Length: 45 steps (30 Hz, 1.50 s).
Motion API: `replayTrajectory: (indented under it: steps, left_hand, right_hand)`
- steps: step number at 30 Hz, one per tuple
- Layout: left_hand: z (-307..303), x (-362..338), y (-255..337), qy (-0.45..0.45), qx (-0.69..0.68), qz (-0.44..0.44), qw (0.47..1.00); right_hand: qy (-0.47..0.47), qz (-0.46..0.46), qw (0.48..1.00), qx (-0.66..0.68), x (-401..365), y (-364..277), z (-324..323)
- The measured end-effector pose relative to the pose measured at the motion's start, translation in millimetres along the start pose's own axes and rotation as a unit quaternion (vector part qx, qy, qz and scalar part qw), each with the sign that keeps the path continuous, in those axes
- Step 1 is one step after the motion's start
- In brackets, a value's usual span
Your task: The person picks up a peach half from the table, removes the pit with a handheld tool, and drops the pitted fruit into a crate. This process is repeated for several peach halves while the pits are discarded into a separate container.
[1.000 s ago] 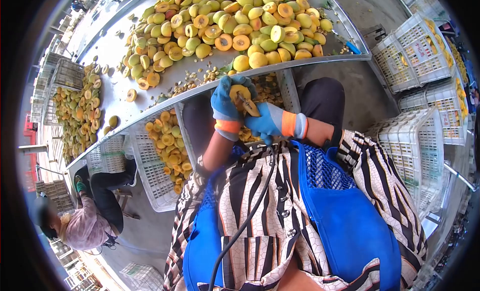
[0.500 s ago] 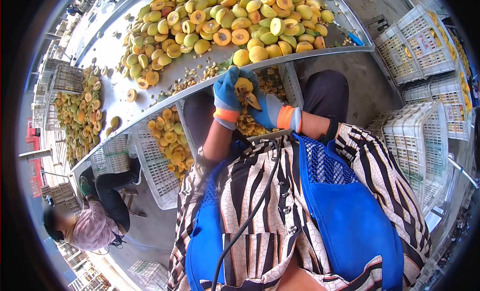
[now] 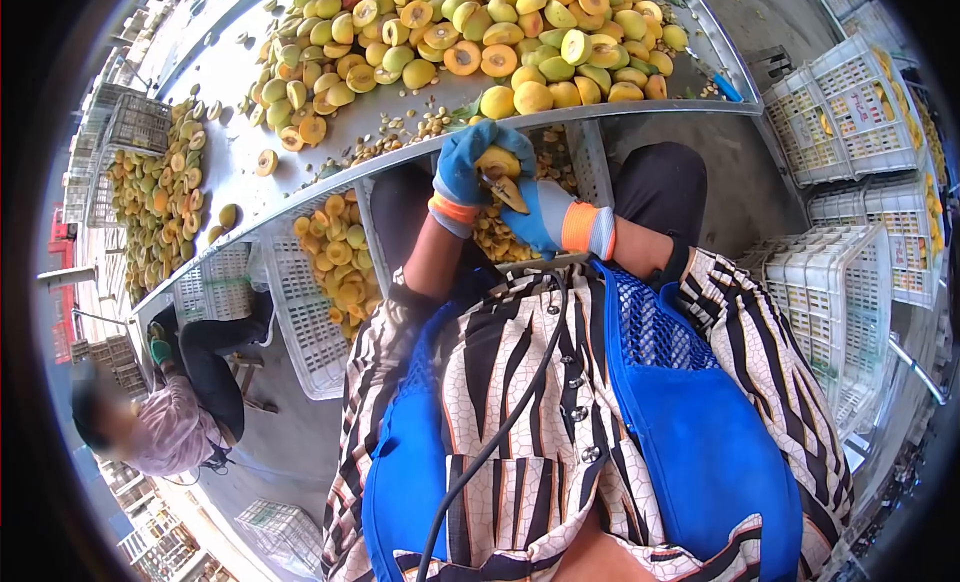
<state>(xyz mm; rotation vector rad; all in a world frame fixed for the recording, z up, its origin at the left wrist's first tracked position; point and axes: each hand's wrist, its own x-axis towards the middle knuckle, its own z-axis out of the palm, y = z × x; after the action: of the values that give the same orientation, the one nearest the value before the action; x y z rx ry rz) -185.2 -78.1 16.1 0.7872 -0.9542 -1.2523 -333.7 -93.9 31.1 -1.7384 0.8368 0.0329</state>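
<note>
Both my hands wear blue gloves with orange cuffs and meet just below the near edge of the metal table (image 3: 640, 109). My left hand (image 3: 459, 172) curls around a yellow stone fruit (image 3: 498, 162), peach- or apricot-like. From the other side, my right hand (image 3: 540, 214) closes in, its fingers wrapped over the same fruit. A pointed yellow-brown piece (image 3: 510, 194) sticks out below it between the gloves; I cannot tell whether it is fruit or a tool. Beneath the hands, a crate holds cut fruit pieces (image 3: 497, 240).
A large pile of whole and halved fruit (image 3: 420, 74) covers the table, with loose pits (image 3: 400, 129) near its edge. A blue-handled tool (image 3: 727, 88) lies at the right corner. Fruit halves fill a crate (image 3: 310, 327) at left. White crates (image 3: 850, 102) stand at right; a person (image 3: 180, 422) sits at left.
The view has shifted slightly. My hands stay together around the fruit; the left glove has turned a little over it, and the fruit shows more of its rounded yellow side.
</note>
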Motion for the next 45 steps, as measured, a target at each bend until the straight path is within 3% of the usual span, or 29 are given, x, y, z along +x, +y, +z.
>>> replayTrajectory:
  steps: [1, 2, 4, 6, 8, 9, 10, 12, 13, 15, 16, 18, 23, 26, 27, 28, 30, 31, 32, 34, 35, 36, 38, 42, 44, 45]
  left_hand:
    - [3, -2, 4, 0.01, -0.043, -0.043, 0.998]
    - [-2, -4, -1, 0.013, -0.043, -0.042, 0.998]
    - [-15, -4, -14, -0.068, -0.057, -0.07, 0.994]
    - [-18, -5, -23, -0.062, -0.11, -0.083, 0.989]
    - [-20, -5, -30, -0.082, 0.1, 0.054, 0.99]
    - [-22, -4, -35, -0.09, 0.155, 0.108, 0.978]
    - [-19, -5, -30, -0.09, 0.153, 0.106, 0.978]
    - [-9, -3, -12, -0.099, -0.042, -0.055, 0.993]
    - [-8, -3, -15, -0.098, -0.043, -0.055, 0.993]
    - [-4, -3, -24, -0.062, -0.17, -0.048, 0.982]
    - [1, -2, -24, -0.062, -0.171, -0.048, 0.982]
    - [9, -7, -25, 0.004, -0.255, -0.088, 0.963]
    - [8, -8, -30, -0.028, -0.379, -0.139, 0.915]
    - [13, -8, -33, -0.05, -0.446, -0.171, 0.877]
    - [14, -8, -34, -0.045, -0.481, -0.196, 0.854]
    - [13, -6, -34, -0.046, -0.48, -0.194, 0.854]
    - [11, -3, -33, -0.032, -0.423, -0.242, 0.873]
    - [9, -2, -28, -0.01, -0.324, -0.212, 0.922]
    - [2, 2, -22, -0.001, -0.185, -0.164, 0.969]
    - [-7, -1, -8, 0.097, 0.128, -0.048, 0.986]
    - [-21, -3, -11, 0.157, 0.151, -0.067, 0.974]
    - [-30, -9, -7, 0.183, 0.121, -0.055, 0.974]
    - [-33, -27, 27, 0.221, 0.103, -0.039, 0.969]
    - [-68, -79, 83, 0.348, 0.15, 0.055, 0.924]
    - [-120, -114, 97, 0.439, 0.32, 0.031, 0.839]
    - [-140, -121, 106, 0.454, 0.437, 0.08, 0.772]
  right_hand:
    - [-0.056, 0.077, 0.984, 0.147, -6, -7, -3]
    - [-0.059, 0.078, 0.984, 0.146, -8, -4, -6]
    - [-0.173, 0.062, 0.956, 0.23, -11, 2, -14]
    - [-0.154, 0.071, 0.966, 0.196, -10, 1, -10]
    - [-0.113, 0.086, 0.981, 0.13, -7, 2, -9]
    - [-0.088, 0.071, 0.992, 0.063, -7, 2, -5]
    - [-0.088, 0.073, 0.991, 0.064, -9, 4, -4]
    - [-0.127, 0.077, 0.973, 0.179, -12, 5, -6]
    - [-0.128, 0.077, 0.973, 0.179, -13, 6, -7]
    - [-0.201, 0.062, 0.915, 0.343, -15, 8, -11]
    - [-0.2, 0.063, 0.915, 0.343, -14, 7, -10]
    - [-0.109, 0.026, 0.972, 0.209, -10, 8, -3]
    - [-0.233, 0.067, 0.887, 0.394, -18, 18, -10]
    - [-0.296, 0.106, 0.839, 0.443, -14, 27, -20]
    - [-0.359, 0.08, 0.817, 0.444, -11, 35, -21]
    - [-0.359, 0.08, 0.818, 0.442, -12, 35, -24]
    - [-0.396, 0.066, 0.79, 0.463, -14, 35, -28]
    - [-0.348, 0.073, 0.826, 0.438, -21, 27, -36]
    - [-0.35, 0.072, 0.827, 0.434, -23, 31, -44]
    - [-0.308, 0.049, 0.816, 0.486, -22, 35, -59]
    - [-0.247, 0.111, 0.868, 0.417, -16, 33, -61]
    - [-0.168, 0.136, 0.941, 0.26, -11, 29, -60]
    - [0.002, 0.131, 0.975, 0.178, 20, 74, -37]
    - [-0.015, 0.163, 0.951, 0.262, 32, 89, -29]
    - [-0.021, 0.186, 0.961, 0.205, 36, 89, -21]
    - [-0.029, 0.192, 0.962, 0.194, 39, 92, -18]
